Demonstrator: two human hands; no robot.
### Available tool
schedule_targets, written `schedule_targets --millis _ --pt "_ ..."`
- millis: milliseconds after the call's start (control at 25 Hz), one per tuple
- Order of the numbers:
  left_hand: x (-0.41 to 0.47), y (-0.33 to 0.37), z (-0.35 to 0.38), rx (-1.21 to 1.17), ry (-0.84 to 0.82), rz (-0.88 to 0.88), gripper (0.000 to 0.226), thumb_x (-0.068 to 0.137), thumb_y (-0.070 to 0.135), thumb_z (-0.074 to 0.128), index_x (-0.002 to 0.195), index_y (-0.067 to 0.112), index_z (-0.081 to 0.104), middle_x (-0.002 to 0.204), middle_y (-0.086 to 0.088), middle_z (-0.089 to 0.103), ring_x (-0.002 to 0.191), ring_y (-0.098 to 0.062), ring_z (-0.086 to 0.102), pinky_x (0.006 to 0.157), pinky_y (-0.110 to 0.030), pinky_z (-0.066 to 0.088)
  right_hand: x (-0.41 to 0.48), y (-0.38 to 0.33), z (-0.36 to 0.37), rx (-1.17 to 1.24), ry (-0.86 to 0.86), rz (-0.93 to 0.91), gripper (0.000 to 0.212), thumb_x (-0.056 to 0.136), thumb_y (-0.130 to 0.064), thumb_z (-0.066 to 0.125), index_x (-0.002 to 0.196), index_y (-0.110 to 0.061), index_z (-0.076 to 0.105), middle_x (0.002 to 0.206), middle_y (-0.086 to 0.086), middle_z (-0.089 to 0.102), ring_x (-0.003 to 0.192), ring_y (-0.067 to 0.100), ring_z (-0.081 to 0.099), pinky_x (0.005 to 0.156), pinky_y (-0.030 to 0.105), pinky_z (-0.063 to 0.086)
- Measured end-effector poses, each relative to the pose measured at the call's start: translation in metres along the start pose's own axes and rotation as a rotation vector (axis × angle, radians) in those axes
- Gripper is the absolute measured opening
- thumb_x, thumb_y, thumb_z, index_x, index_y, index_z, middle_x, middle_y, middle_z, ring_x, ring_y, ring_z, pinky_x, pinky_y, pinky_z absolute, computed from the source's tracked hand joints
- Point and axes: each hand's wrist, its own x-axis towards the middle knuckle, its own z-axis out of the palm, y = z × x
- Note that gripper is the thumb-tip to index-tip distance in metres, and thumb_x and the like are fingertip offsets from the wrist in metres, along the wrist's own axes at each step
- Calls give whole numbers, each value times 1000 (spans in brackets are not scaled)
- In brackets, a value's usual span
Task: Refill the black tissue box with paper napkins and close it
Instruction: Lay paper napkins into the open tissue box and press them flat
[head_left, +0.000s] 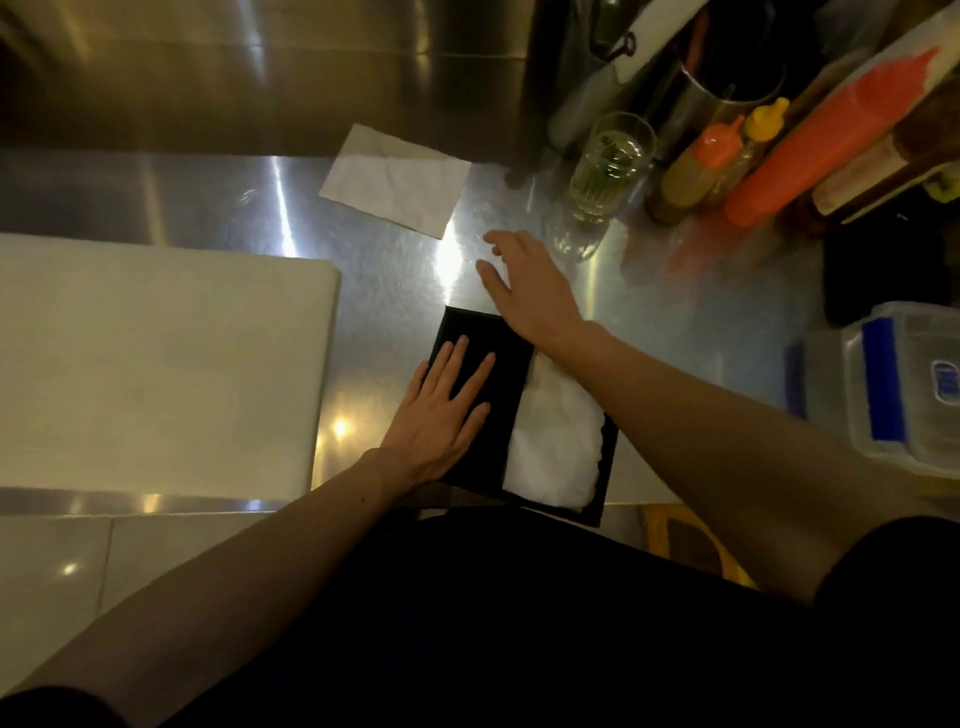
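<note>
Pressing flat, the left hand (441, 410) lies palm down on the black lid (480, 395), fingers spread and gripping nothing, and that looks like a way to pin the box (605, 483) so it cannot slide on the slick steel counter (395, 291). The box sits at the near edge of the counter, right in front of the person, its right half uncovered with white napkins (556, 447) bunched inside. They sit a little rumpled, so the lid probably cannot close cleanly yet. The right hand (524, 286) hovers past the far end of the box, fingers loose and apart, holding nothing, pointing toward a single napkin (397, 182) lying flat farther off on the counter. My read: it is going for that spare sheet while the other hand keeps the box steady. A glass (608, 176) stands just right of that path, close enough to knock. A white board (156, 364) fills the left side, well clear
</note>
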Motion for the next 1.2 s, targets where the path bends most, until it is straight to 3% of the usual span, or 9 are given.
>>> schedule_targets --millis 520,960,1200 --pt "23 14 0 -101 88 -208 58 103 45 24 156 28 10 164 -5 0 151 -19 -4 122 -39 10 133 11 32 -113 -238 -89 39 100 -33 50 134 -14 50 134 12 54 124 25 51 100 34 43" --pt "50 15 -3 -135 94 -255 57 103 42 27 156 26 12 164 -7 1 151 -18 -6 122 -40 11 197 13 75 -175 -203 -122 47 98 -46 48 136 -19 52 142 11 48 128 25 48 107 35 42" --pt "53 14 -6 -131 70 -258 57 103 42 28 156 24 14 164 -8 3 151 -20 -5 122 -40 11 207 21 93 -204 -169 -148 41 97 -47 49 123 -17 60 134 11 53 120 27 51 102 34 42"
